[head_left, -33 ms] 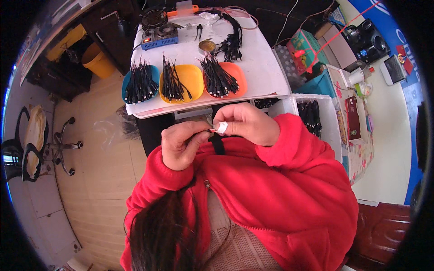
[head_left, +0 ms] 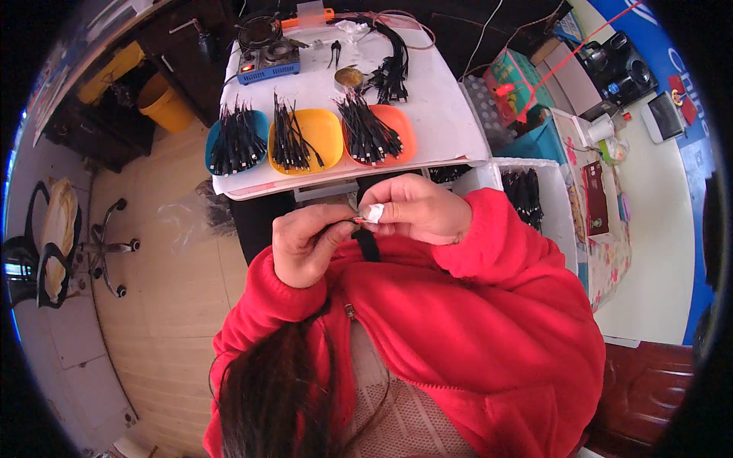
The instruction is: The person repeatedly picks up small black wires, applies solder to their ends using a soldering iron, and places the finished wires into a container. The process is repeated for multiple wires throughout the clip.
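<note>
Close in front of my body, my left hand (head_left: 305, 240) pinches a thin black cable (head_left: 343, 222) between thumb and forefinger. Short red and pale wire ends (head_left: 358, 220) stick out toward the right. My right hand (head_left: 420, 210) is closed at those wire ends, its thumb and fingertips meeting there. A small white piece (head_left: 374, 213) sits at the right thumb tip; whether it is wrapped on the thumb or held cannot be made out. Beyond my hands, bundles of black cables lie in a blue tray (head_left: 265, 162), a yellow tray (head_left: 328, 126) and an orange tray (head_left: 405, 126).
On the white table (head_left: 450, 99) stand a blue soldering pot (head_left: 269, 70), a small round tin (head_left: 350, 78) and a heap of black cables (head_left: 393, 69). A white foam box (head_left: 561, 183) with cables is at the right. An office chair (head_left: 107, 244) stands left.
My right thumb and the white piece have shifted very slightly. My left hand and everything on the table look the same.
</note>
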`<state>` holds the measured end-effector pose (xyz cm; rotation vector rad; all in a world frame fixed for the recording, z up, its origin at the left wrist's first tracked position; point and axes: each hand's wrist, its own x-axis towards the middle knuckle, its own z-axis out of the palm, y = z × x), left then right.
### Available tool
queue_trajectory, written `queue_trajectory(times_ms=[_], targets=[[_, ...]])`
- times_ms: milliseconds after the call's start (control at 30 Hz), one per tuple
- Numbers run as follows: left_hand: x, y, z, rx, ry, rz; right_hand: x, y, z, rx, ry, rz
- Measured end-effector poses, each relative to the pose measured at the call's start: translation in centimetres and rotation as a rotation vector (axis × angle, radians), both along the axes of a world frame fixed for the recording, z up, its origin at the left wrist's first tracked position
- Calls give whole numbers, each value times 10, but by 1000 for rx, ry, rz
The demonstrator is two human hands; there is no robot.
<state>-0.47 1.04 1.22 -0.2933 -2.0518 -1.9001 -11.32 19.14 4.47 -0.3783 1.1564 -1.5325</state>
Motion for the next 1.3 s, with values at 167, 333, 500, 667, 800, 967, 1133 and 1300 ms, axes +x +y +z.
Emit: queue_trajectory(times_ms=[167,333,500,667,800,967,1133,1300], targets=[[-3,8,-8,880,-196,-290,9,-1,3,-189,744,-137],[-2,8,-11,1167,-377,-618,3,-9,9,-431,1516,-297],[-5,9,-6,1243,-420,-794,4,-11,10,-476,1604,-308],[-1,4,1,830,-286,-402,21,-12,-2,-367,1145,-357],[-3,-3,2,718,-229,-304,18,-12,-9,-286,861,-331],[-17,-11,0,818,-305,-344,-7,-20,-10,-362,1048,-295],[-36,-16,0,852,-402,-293,-21,-32,-17,-346,817,-350],[-71,-34,34,581,-467,-107,-50,-34,-31,-313,758,-487]])
